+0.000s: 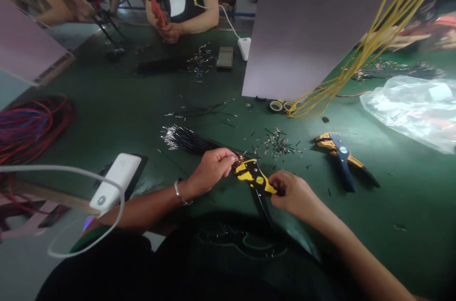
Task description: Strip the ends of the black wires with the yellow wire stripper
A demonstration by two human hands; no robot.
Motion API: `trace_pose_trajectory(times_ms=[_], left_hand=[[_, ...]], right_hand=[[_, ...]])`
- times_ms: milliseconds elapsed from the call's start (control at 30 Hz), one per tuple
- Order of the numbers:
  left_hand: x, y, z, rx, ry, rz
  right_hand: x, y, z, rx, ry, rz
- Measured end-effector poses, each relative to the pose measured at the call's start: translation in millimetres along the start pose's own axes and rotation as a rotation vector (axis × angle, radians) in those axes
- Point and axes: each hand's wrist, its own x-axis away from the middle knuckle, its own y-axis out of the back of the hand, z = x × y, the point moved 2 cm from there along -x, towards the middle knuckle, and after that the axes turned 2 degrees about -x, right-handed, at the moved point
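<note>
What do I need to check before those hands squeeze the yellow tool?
1. Right hand grips the yellow-and-black wire stripper: ok.
2. Left hand holds the black wires at the stripper's head: ok.
3. Wire sits properly in the stripper's jaws: cannot tell, the fingers hide it.
4. The orange-and-blue wire stripper lies apart from the hands on the green mat: ok.
5. Work spot free of loose cut bits: not ok, they are scattered near the hands.
</note>
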Motion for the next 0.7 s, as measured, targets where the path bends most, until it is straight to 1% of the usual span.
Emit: trace_pose_trajectory(times_ms=[67, 133, 200, 267, 333, 400, 467, 533, 600, 700], left_hand=[[-1, 0.1, 0, 0.022, 0.008, 0.008], [-1, 0.0, -1, 0.043, 0.029, 0.019], [-1, -0.1, -3, 0.068, 0.05, 0.029], [0, 0.2, -6, 0.095, 0.059, 0.039], [0, 0.9, -8, 0.123, 0.051, 0.05], [0, 2.0, -9, 0.151, 0.036, 0.054], [0, 2.9, -9, 0.176, 0.022, 0.053], [0, 2.9, -9, 0.19, 0.013, 0.062], [0, 1.5, -9, 0.193, 0.013, 0.086], [2, -1.6, -11, 0.211, 0.03, 0.123]], right_hand=[[-1, -1, -4, -0.2, -0.062, 0.053], [0, -2, -4, -0.372, -0.138, 0.144], [1, -4, -2, -0.492, -0.209, 0.239], [3, -7, 2, -0.568, -0.256, 0.271], [5, -8, 4, -0.658, -0.279, 0.253], [5, -8, 6, -0.783, -0.282, 0.209], [5, -5, 9, -0.915, -0.25, 0.174], [5, -2, 12, -0.995, -0.203, 0.113], [5, -1, 14, -1.003, -0.176, 0.044], [7, -5, 16, -0.948, -0.137, -0.045]])
